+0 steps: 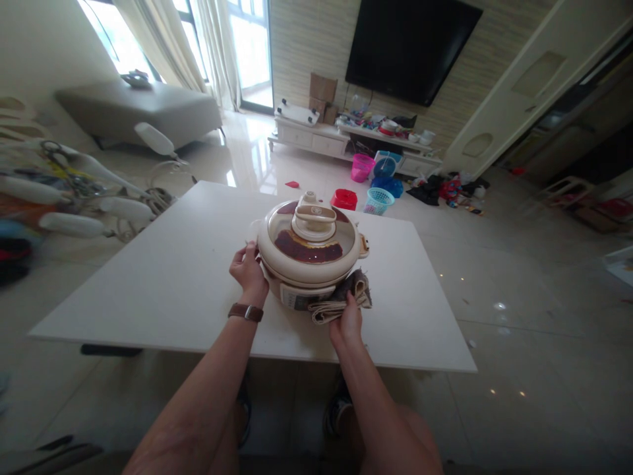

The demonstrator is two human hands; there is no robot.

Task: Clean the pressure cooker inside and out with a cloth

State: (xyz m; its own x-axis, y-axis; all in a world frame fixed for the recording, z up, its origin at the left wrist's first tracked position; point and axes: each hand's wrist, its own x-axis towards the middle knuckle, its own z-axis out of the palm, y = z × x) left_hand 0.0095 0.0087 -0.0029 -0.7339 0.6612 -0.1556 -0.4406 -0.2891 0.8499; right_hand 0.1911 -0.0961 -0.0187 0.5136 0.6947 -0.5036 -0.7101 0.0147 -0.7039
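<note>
A cream electric cooking pot (277, 274) stands on the white table (163, 284), with a control panel on its front. Its glass lid (309, 254) is on, with a broad cream knob, and dark brown patches show through the glass. At the pot's left side my left hand (248, 272) is closed, its fingers curled against the edge; the handle there is mostly hidden. My right hand (350, 322) grips a folded grey and beige cloth (329, 309), pressed against the pot's front right. A side handle (364, 246) sticks out on the right, free of my hand.
Beyond the table are a red basin (343, 198), a teal basket (379, 200) and a pink basket (362, 167) on the tiled floor. A low cabinet (311, 140) stands under the television (410, 49). Blurred white lamp-like shapes (126, 208) crowd the left.
</note>
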